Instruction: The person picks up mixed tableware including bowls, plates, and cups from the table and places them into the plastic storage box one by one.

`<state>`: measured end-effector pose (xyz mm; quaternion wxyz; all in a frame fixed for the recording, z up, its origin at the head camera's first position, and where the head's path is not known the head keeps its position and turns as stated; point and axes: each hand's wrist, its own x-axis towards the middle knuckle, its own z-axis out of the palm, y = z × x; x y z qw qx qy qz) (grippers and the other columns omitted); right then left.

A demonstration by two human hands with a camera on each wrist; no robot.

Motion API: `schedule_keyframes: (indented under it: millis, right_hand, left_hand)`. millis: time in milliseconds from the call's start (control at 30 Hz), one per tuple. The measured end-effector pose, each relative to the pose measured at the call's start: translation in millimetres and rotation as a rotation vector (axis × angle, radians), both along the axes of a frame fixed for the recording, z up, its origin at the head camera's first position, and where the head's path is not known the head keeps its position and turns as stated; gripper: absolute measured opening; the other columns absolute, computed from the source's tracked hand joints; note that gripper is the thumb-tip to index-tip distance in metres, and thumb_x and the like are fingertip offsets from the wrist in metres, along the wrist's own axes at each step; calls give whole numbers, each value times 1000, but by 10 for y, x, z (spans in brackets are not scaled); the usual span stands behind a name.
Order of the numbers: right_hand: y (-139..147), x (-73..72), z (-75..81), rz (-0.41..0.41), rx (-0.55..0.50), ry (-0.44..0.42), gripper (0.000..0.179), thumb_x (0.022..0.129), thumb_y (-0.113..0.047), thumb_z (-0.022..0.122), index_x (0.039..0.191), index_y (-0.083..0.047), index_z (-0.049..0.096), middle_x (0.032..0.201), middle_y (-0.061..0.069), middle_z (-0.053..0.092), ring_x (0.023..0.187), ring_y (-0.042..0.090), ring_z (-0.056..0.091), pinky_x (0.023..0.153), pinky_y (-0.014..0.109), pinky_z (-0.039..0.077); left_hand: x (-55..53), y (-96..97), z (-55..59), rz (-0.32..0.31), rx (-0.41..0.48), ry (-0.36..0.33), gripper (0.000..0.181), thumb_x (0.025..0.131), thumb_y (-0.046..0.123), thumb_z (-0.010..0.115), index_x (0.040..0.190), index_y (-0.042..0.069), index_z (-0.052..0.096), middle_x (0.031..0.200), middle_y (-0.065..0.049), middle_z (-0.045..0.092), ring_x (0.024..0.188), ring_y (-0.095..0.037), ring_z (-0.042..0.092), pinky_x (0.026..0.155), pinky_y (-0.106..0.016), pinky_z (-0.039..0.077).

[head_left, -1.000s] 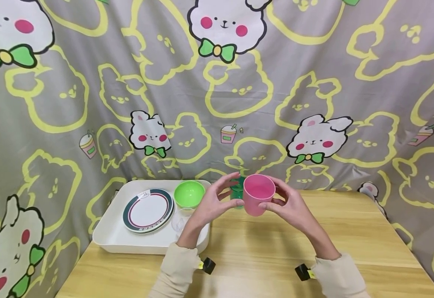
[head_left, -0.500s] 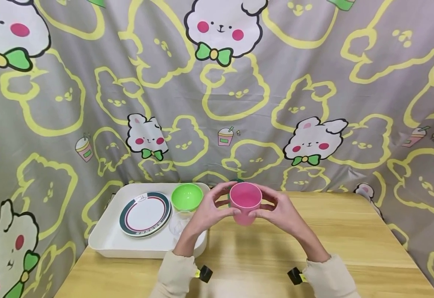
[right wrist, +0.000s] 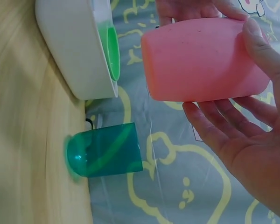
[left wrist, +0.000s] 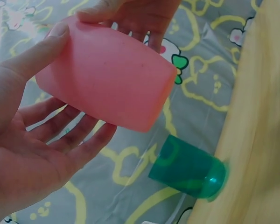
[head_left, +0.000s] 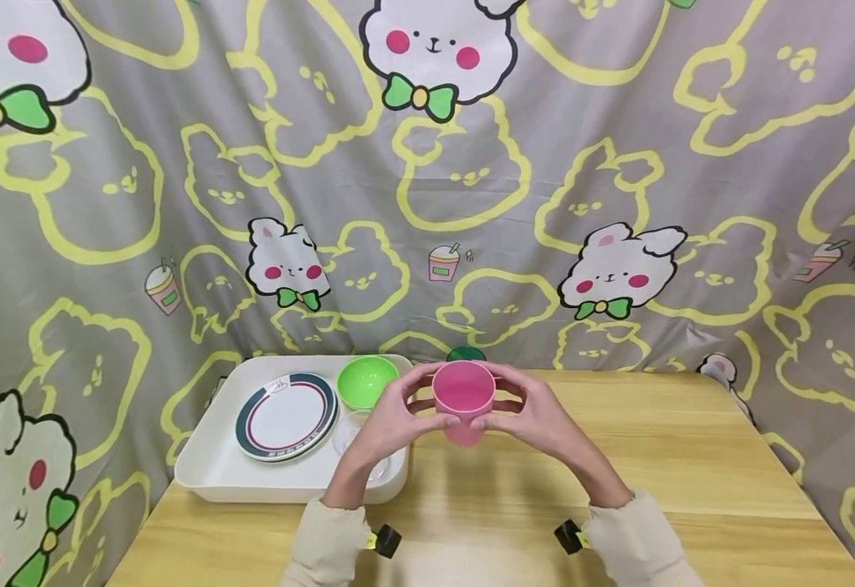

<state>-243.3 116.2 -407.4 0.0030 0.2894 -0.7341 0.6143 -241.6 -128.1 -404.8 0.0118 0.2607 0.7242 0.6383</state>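
A pink cup (head_left: 464, 388) is held upright in the air between both hands, its open top facing up in the head view. My left hand (head_left: 398, 417) grips its left side, thumb on the near face and fingers curled round behind. The right hand (head_left: 537, 411) holds the opposite side the same way. Both wrist views show the cup's plain pink wall, with the thumbs near its rim. Behind it, a translucent green cup (right wrist: 109, 150) stands on the table, apart from the hands. In the head view only the top of this green cup (head_left: 466, 354) shows.
On the left of the wooden table (head_left: 662, 456) sits a white tray (head_left: 251, 492). It holds stacked plates (head_left: 288, 416) with dark green rims, a bright green bowl (head_left: 367, 383) and a clear plastic item partly behind the left forearm. A patterned curtain (head_left: 368, 196) hangs behind the table.
Both hands have carried the pink cup left and slightly down, in front of the green cup. The left hand, apart from the cup at first, has closed onto it.
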Motion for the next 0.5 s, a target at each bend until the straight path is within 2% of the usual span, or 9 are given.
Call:
schedule_keyframes:
  millis: [167, 300, 400, 500]
  right_hand:
    - [-35, -44, 34, 29, 3, 8, 75, 82, -11, 88, 148, -6, 53, 141, 14, 58, 121, 35, 63, 97, 44, 57]
    - [-29, -112, 23, 30, 12, 13, 71, 85, -11, 85, 148, -7, 52, 139, 12, 60, 124, 36, 61, 101, 51, 54]
    - [-8, -174, -8, -15, 42, 31, 67, 88, -14, 83, 148, -12, 53, 135, 9, 62, 126, 36, 59, 102, 49, 54]
    - [9, -248, -49, -88, 94, 85, 65, 89, -20, 82, 147, -16, 53, 136, 7, 63, 128, 34, 58, 103, 48, 54]
  left_hand:
    - [35, -103, 76, 49, -26, -7, 66, 81, 6, 87, 141, 10, 58, 133, -7, 62, 122, -27, 59, 98, -35, 57]
    - [68, -235, 127, 96, -47, -5, 67, 82, 9, 87, 142, 11, 57, 134, -7, 62, 123, -27, 58, 99, -38, 57]
    - [94, -357, 169, 127, -52, 0, 68, 83, 9, 86, 143, 9, 55, 135, -10, 61, 124, -29, 57, 100, -41, 56]
    - [121, -499, 199, 171, -60, 6, 68, 83, 10, 86, 143, 8, 55, 136, -12, 60, 125, -30, 56, 99, -39, 56]
